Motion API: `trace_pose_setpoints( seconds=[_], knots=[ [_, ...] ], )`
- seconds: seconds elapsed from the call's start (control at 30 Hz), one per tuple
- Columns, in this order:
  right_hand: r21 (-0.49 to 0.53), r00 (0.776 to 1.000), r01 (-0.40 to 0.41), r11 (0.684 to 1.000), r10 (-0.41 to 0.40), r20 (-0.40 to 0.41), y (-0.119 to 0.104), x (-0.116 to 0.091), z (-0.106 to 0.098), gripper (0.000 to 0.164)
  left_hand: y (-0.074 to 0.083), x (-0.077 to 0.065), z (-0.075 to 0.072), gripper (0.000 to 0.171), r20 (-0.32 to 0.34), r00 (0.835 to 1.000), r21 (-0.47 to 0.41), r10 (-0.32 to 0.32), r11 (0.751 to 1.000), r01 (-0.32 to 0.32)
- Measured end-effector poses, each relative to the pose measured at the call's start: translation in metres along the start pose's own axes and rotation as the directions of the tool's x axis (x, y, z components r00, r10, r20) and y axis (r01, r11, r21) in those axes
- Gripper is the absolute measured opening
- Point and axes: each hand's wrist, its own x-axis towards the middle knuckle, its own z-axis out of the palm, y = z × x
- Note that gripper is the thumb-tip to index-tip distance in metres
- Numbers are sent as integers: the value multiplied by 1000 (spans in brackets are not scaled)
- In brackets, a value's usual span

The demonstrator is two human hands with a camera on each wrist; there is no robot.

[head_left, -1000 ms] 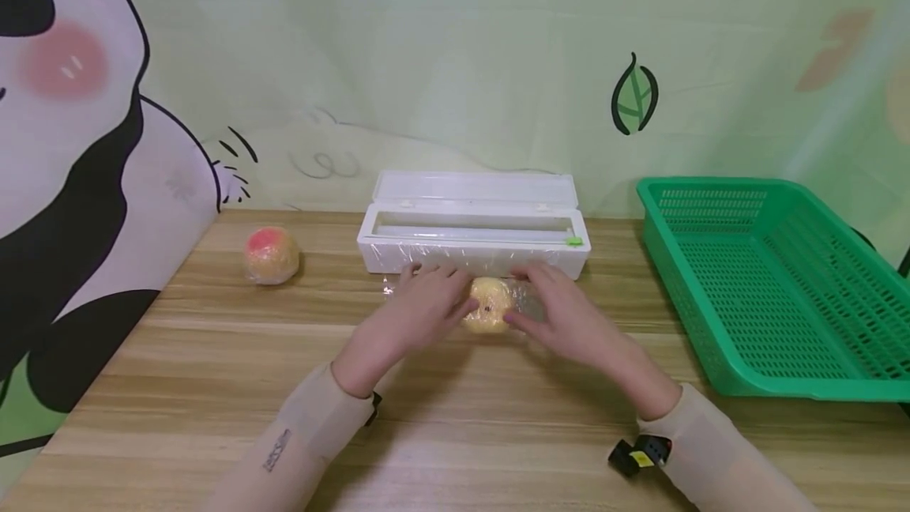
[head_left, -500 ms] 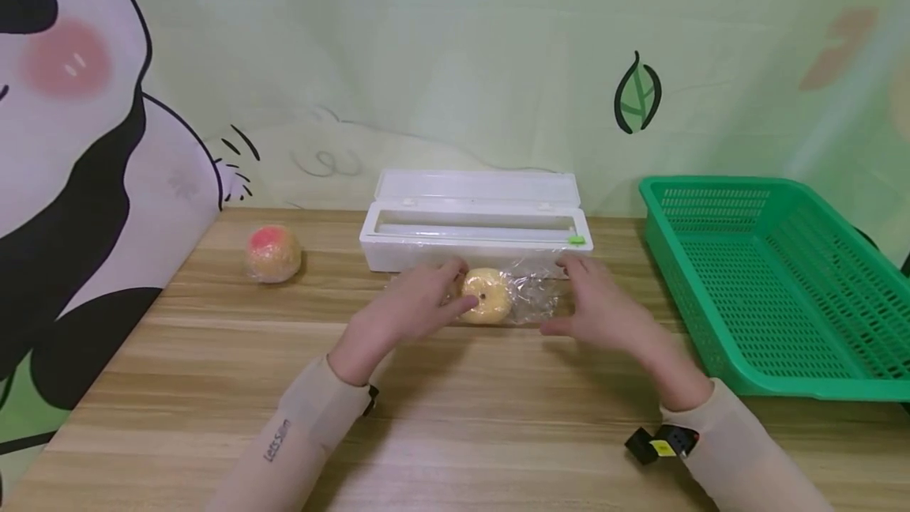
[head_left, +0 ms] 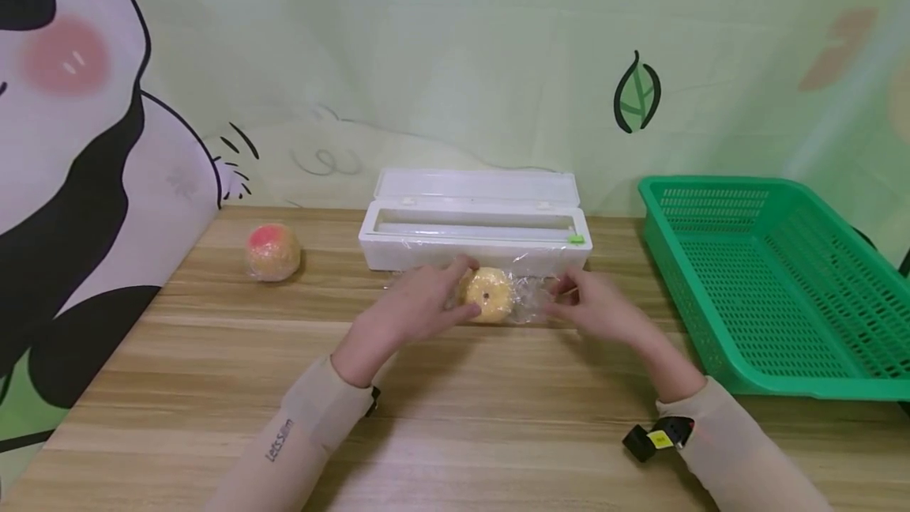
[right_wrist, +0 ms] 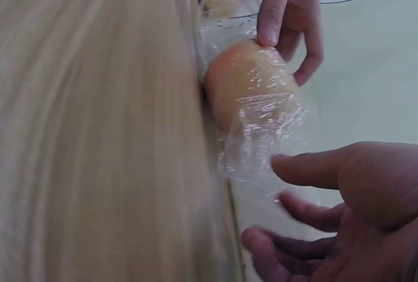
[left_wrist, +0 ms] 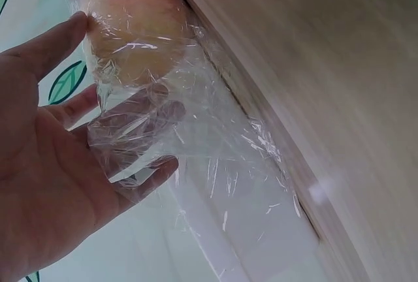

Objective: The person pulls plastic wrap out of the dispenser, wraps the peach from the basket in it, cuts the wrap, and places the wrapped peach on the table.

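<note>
A round yellow fruit with a pink blush and a small dark dimple [head_left: 487,295], its exact kind unclear, sits on the table in clear plastic wrap. My left hand [head_left: 412,303] holds its left side, the thumb in front and the other fingers behind. In the left wrist view some of those fingers show through the wrap [left_wrist: 215,138]. My right hand [head_left: 597,303] is at the loose wrap right of the fruit; in the right wrist view its thumb and fingers are bent and apart, at the film's edge. Behind the fruit stands a white film dispenser [head_left: 384,254], lid up.
Another wrapped fruit with a red top [head_left: 273,253] lies at the back left of the wooden table [head_left: 455,433]. On the right is a green plastic basket [head_left: 700,322]. A printed wall cloth [head_left: 462,62] hangs behind the table.
My right hand left the fruit's right side, moved outward to the right, then came slightly back toward the wrap with its fingers drawn closer together. My left hand stays at the fruit.
</note>
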Motion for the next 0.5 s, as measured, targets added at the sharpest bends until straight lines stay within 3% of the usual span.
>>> trace_pose_setpoints(
  seconds=[0.1, 0.23, 0.37, 0.5],
  knots=[
    [38, 1000, -16, 999, 16, -12, 1, 2, 2, 19, 1, 0, 0, 65, 2, 1000, 11, -4, 1000, 4],
    [96, 999, -41, 995, 42, -3, 0, 1, -4, 21, 2, 0, 0, 65, 5, 1000, 1, -11, 1000, 11],
    [90, 999, -46, 995, 44, 29, -2, -1, -12, 25, 2, 0, 0, 64, 7, 1000, -8, -24, 1000, 24],
    [22, 999, -46, 999, 45, 26, -1, -2, -18, 17, 4, 1, 0, 63, 2, 999, 25, -43, 999, 43]
  ],
)
